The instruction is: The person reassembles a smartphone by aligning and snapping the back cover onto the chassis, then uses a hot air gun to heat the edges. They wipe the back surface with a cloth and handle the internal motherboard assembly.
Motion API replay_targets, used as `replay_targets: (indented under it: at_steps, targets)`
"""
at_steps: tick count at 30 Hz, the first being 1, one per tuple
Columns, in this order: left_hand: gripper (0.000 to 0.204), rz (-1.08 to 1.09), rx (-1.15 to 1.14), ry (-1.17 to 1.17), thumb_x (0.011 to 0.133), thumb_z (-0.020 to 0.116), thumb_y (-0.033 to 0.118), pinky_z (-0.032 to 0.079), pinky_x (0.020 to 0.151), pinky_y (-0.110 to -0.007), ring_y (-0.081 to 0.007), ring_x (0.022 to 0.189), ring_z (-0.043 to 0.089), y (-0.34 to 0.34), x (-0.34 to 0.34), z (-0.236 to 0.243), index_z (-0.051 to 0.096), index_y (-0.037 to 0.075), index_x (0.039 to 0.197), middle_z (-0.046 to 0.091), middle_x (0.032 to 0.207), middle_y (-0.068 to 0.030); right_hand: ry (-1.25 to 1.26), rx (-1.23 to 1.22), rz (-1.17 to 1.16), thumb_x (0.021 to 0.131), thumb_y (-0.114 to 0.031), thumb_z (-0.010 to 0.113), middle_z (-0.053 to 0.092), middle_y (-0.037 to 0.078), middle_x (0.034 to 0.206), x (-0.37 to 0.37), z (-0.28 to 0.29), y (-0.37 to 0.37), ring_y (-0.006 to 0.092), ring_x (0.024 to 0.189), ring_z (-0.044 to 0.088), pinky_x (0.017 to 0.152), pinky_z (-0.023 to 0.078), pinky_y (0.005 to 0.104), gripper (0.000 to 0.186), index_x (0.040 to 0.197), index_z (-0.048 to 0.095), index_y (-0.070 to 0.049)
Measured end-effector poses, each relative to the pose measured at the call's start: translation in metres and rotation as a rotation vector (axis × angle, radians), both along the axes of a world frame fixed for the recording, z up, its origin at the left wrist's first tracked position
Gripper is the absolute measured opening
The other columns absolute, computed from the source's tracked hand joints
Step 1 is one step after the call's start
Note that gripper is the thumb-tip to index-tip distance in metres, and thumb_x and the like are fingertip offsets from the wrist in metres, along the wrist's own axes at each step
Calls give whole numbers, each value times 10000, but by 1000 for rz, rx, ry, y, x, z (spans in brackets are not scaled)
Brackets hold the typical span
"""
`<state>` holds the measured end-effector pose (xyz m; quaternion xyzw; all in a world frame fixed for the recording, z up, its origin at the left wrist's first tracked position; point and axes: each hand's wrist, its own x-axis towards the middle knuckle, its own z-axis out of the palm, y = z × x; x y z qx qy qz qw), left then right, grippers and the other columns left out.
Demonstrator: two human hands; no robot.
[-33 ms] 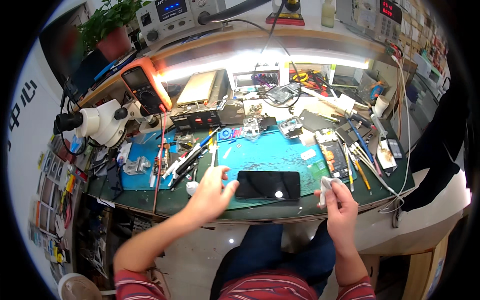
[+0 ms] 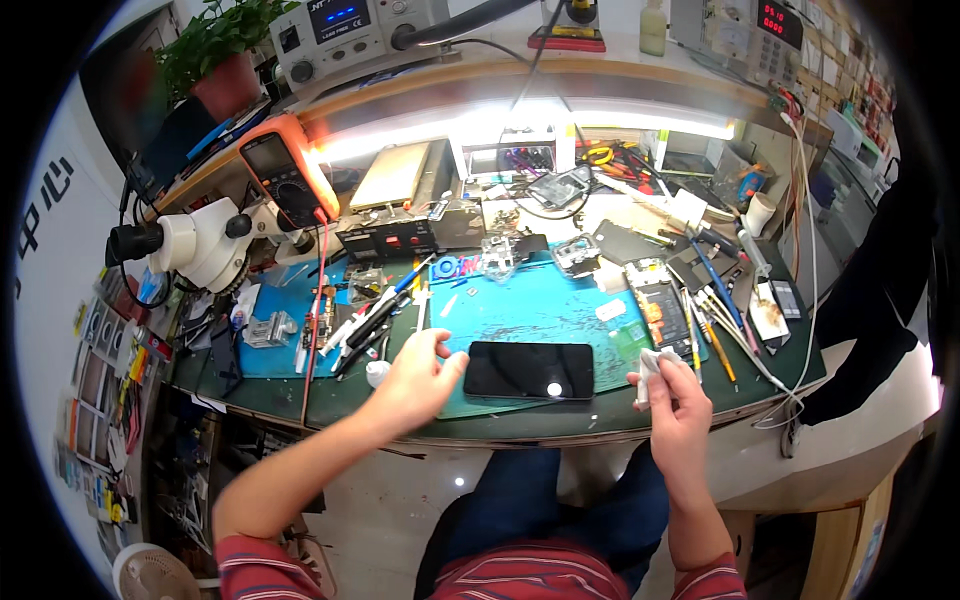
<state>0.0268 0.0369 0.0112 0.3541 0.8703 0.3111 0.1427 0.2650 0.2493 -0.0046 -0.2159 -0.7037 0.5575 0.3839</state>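
One dark smartphone [image 2: 529, 370] is seen lying flat, screen up, at the near edge of a blue work mat [image 2: 540, 305], between the two hands. Its left end is met by the left hand [image 2: 418, 375], whose fingers are loosely spread and curved; whether the thumb actually touches the phone's edge cannot be told, and nothing is clasped in that hand. The right hand [image 2: 680, 400] is closed around one small white crumpled cloth [image 2: 652, 368], held just right of the phone and apart from it. Much of the cloth is hidden by the fingers.

Farther back, the bench is crowded with small parts and tools that are too small and distorted to be counted. One white microscope [image 2: 200, 240] stands at the far left, and one orange multimeter [image 2: 285, 180] leans behind it. A row of tweezers and pens [image 2: 715, 320] lies to the right of the mat. One potted plant [image 2: 215, 60] sits on the far shelf, partly cut off by the rim. A second person's dark sleeve [image 2: 880, 290] reaches in at the right edge.
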Motion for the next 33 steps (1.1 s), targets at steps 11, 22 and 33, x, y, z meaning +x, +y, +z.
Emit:
replay_targets:
  at_steps: [11, 22, 33]
  targets:
    - [612, 295, -242, -494, 948, 586, 214, 520, 687, -289, -194, 1043, 580, 32, 0, 49, 369, -59, 1450, 602, 1262, -135, -53, 808, 324, 865, -10, 615, 645, 107, 1003, -43, 15, 23, 296, 867, 654, 776, 528, 375, 217, 1077, 662, -9]
    - [349, 406, -85, -827, 916, 527, 147, 514, 667, -271, -64, 812, 585, 33, -9, 56, 477, -17, 1220, 667, 1136, -112, -147, 936, 447, 825, -22, 626, 617, 93, 941, -58, 2, 24, 282, 834, 638, 771, 525, 358, 280, 1102, 663, -43]
    - [404, 296, 515, -1124, 960, 639, 164, 485, 1021, -421, -209, 1154, 602, 38, 21, 50, 529, 43, 1329, 597, 1276, -77, -30, 853, 383, 863, -20, 624, 600, 109, 891, -48, 10, 30, 303, 793, 630, 707, 514, 389, 206, 1067, 656, -20]
